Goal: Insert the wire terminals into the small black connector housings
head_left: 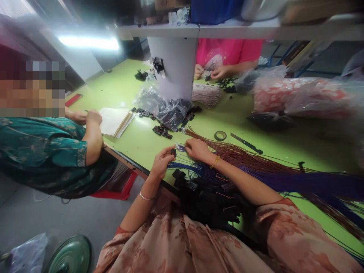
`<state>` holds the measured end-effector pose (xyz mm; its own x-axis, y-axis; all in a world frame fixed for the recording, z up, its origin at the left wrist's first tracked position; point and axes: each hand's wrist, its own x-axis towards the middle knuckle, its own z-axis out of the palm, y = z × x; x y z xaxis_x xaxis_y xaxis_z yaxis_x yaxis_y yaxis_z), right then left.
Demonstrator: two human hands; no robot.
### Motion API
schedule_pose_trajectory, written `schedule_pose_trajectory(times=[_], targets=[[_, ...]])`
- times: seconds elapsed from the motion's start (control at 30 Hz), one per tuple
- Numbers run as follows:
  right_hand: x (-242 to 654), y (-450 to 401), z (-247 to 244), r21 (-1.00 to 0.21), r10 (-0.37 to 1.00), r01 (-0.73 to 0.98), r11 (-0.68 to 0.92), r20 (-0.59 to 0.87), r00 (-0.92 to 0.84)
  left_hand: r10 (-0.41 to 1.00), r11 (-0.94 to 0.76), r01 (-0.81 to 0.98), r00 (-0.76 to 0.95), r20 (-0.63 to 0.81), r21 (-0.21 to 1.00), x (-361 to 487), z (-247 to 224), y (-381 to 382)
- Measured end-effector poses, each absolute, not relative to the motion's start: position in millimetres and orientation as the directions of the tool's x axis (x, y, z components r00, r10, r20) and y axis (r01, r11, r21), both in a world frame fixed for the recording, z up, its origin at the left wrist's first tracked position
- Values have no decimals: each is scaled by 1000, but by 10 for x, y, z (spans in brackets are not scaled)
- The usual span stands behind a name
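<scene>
My left hand [160, 162] pinches a small black plastic connector [173, 152] between thumb and fingers at the front of the table. Just right of it, my right hand [198, 149] is closed at the metal-tipped ends of some blue wires [180, 148]; its fingertips partly hide what they grip. Thin wires run below both hands. A long bundle of dark blue wires [287, 182] stretches to the right under my right forearm, with brown wires [239, 152] behind it. Close to my body lies a heap of black connectors [209, 199] with wires among them.
A roll of tape [220, 135] and a dark blade [246, 143] lie beyond the wires. Loose black connectors [162, 131] sit near a plastic bag [173, 113]. One person writes in a notebook [113, 120] at left; another in pink [227, 51] works opposite. A shelf [227, 31] hangs overhead.
</scene>
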<state>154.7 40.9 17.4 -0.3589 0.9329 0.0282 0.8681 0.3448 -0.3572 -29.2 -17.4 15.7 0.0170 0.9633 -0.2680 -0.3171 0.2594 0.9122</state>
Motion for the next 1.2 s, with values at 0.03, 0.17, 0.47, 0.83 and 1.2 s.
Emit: schedule_pose_trajectory(times=[0.03, 0.17, 0.47, 0.83, 1.2], targets=[[1546, 411, 164, -345, 932, 874, 343, 8, -363, 964, 258, -318, 16, -267, 912, -280, 163, -173], [1532, 387, 173, -297, 933, 888, 352, 32, -359, 965, 239, -325, -23, -260, 915, -221, 164, -155], [1529, 385, 274, -505, 921, 771, 388, 190, -339, 961, 225, -481, -36, -275, 847, -131, 136, -127], [1503, 230, 398, -792, 880, 424, 439, 284, -380, 952, 282, -621, 86, -294, 732, -75, 84, -66], [1513, 151, 381, -697, 879, 550, 460, 270, -392, 944, 317, -634, 137, -301, 705, -77, 80, -65]])
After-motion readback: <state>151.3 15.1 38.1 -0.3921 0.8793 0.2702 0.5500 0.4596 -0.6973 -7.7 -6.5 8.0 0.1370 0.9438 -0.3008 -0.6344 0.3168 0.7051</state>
